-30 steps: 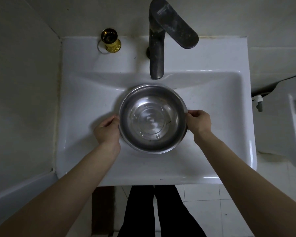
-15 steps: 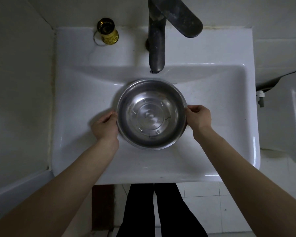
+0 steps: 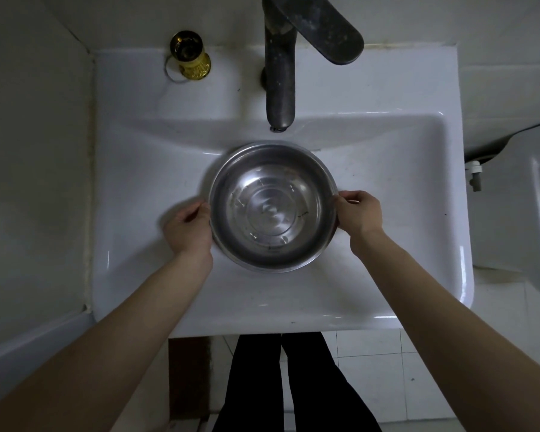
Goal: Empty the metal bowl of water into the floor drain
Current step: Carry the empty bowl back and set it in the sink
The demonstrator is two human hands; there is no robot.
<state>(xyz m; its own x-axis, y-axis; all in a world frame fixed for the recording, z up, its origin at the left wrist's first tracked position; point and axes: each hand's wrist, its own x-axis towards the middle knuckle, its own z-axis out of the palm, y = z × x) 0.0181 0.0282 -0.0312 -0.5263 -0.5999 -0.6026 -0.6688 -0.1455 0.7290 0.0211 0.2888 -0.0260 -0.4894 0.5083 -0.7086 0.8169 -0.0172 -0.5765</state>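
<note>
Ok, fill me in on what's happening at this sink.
A person stands at a white washbasin, gripping a metal bowl by opposite sides of its rim, left hand and right hand. The bowl sits level in the basin below the dark faucet and holds some clear water. Nothing has been poured, and no floor drain is in view.

Round steel bowl (image 3: 273, 207): polished metal, shiny w/ concentric rings pressed in the base, a few dark specks on it. White rectangular ceramic basin (image 3: 138, 188) is glazed, smooth, glossy, highlights along the rim. Dark metal tap (image 3: 279, 63) looks matt, dull, blotchy w/ pale residue. Small gold-coloured metal cup (image 3: 190, 56) is shiny, w/ ribbed base. Floor tiles (image 3: 368, 369): white, smooth, slight sheen. Black trousers (image 3: 293, 385): matt cloth.
</note>
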